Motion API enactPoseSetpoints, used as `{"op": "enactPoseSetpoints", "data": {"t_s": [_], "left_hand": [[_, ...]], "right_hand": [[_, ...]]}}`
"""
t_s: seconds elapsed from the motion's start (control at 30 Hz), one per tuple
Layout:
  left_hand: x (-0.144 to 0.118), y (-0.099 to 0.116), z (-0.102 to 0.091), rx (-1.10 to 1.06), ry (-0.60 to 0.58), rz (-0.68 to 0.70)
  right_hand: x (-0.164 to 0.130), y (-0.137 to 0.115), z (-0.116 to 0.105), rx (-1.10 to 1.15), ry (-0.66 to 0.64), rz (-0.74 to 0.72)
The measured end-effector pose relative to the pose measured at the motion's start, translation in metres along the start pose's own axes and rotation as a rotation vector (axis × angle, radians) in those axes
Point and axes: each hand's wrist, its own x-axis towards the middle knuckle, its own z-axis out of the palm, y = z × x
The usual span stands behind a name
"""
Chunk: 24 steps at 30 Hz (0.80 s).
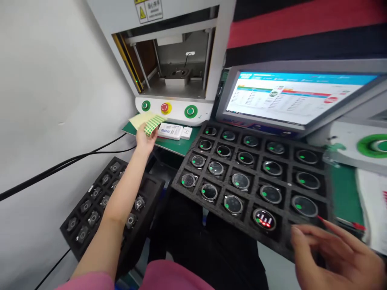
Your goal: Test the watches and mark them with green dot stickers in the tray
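My left hand (pixel 146 139) is stretched forward, its fingers closed on a sheet of green dot stickers (pixel 155 124) with pale yellow backing. My right hand (pixel 335 253) is over the near right corner of a black foam tray (pixel 193 197). Its thumb and forefinger tips meet, another finger reaches out with red at its tip, and whatever is pinched does not show. Round smartwatches (pixel 241 181) lie in the tray's slots, most of them with a green dot on the face. One watch (pixel 264 220) near my right hand has a lit screen. My right hand partly hides the corner slot.
A second foam tray (pixel 148 185) of watches sits lower left, under my left forearm. Ahead stand a press machine (pixel 175 108) with buttons and a monitor (pixel 263 96). White boxes (pixel 171 131) lie by the stickers. Black cables (pixel 75 159) cross on the left.
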Motion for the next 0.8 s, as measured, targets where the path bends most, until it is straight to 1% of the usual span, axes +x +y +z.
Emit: {"op": "enactPoseSetpoints", "data": {"t_s": [0.03, 0.07, 0.13, 0.2, 0.27, 0.33, 0.4, 0.47, 0.53, 0.6, 0.7, 0.73, 0.8], "left_hand": [[0.003, -0.011, 0.003, 0.034, -0.039, -0.08], [0.004, -0.02, 0.006, 0.068, -0.08, -0.131], [0.002, -0.034, 0.011, 0.143, -0.164, -0.217], [0.0, -0.037, 0.017, 0.246, -0.246, -0.287], [0.0, -0.034, 0.022, 0.385, -0.321, -0.35], [-0.001, -0.03, 0.024, 0.542, -0.387, -0.381], [-0.003, -0.029, 0.022, 0.682, -0.442, -0.362], [-0.009, -0.033, 0.016, 0.784, -0.484, -0.31], [-0.017, -0.041, 0.009, 0.849, -0.522, -0.262], [-0.026, -0.051, 0.005, 0.879, -0.566, -0.243], [-0.041, -0.068, 0.005, 0.887, -0.628, -0.249], [-0.045, -0.074, 0.007, 0.888, -0.633, -0.242], [-0.05, -0.084, 0.01, 0.899, -0.606, -0.186]], "right_hand": [[0.001, -0.003, 0.0, -0.016, 0.011, 0.024], [0.002, -0.004, -0.001, -0.037, 0.016, 0.041], [0.001, -0.003, -0.003, -0.075, 0.017, 0.014], [-0.002, 0.001, -0.005, -0.092, 0.018, -0.06], [-0.003, 0.007, -0.007, -0.085, 0.039, -0.132], [-0.001, 0.013, -0.01, -0.087, 0.083, -0.147], [0.006, 0.022, -0.014, -0.113, 0.162, -0.095], [0.018, 0.034, -0.018, -0.14, 0.242, 0.007], [0.03, 0.05, -0.021, -0.142, 0.286, 0.104], [0.04, 0.068, -0.021, -0.119, 0.252, 0.169], [0.047, 0.086, -0.015, -0.056, 0.108, 0.231], [0.047, 0.089, -0.012, -0.035, 0.067, 0.241], [0.045, 0.09, -0.006, -0.005, 0.019, 0.248]]}}
